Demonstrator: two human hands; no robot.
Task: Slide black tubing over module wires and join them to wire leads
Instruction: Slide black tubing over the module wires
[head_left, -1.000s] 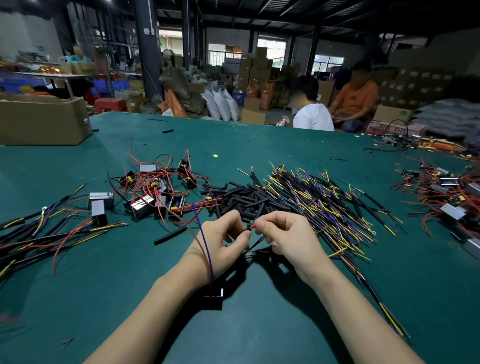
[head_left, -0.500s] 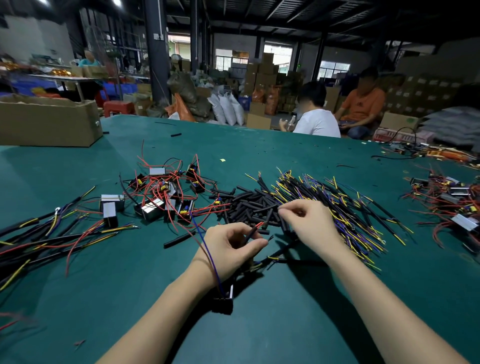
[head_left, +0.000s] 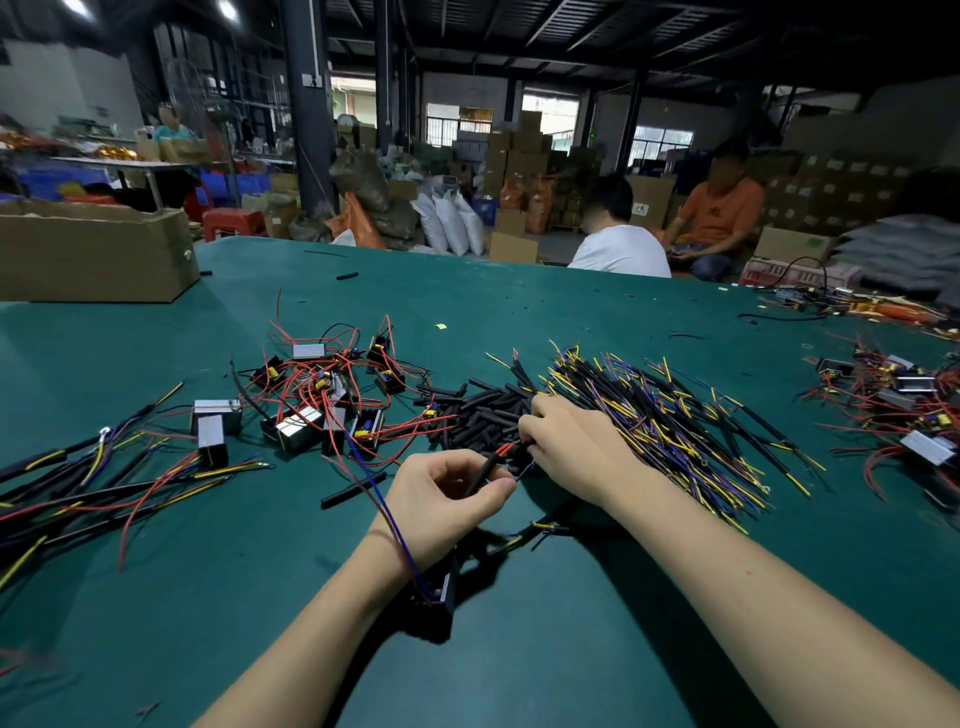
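I see my left hand pinching a short matte-black tubing sleeve, red wire tip poking out, above the green table; my right hand curls fingertips into the loose black tubing pile.

The table is covered in plain dark teal green. The heap of short tubing is matt black. The wire leads beside it mix black sleeves with yellow and purple strands. The modules are black with silvery metal faces and trail red wires (a few carry small yellow parts). A blue wire crosses the left wrist. The box is plain brown cardboard. A stool beyond is red.
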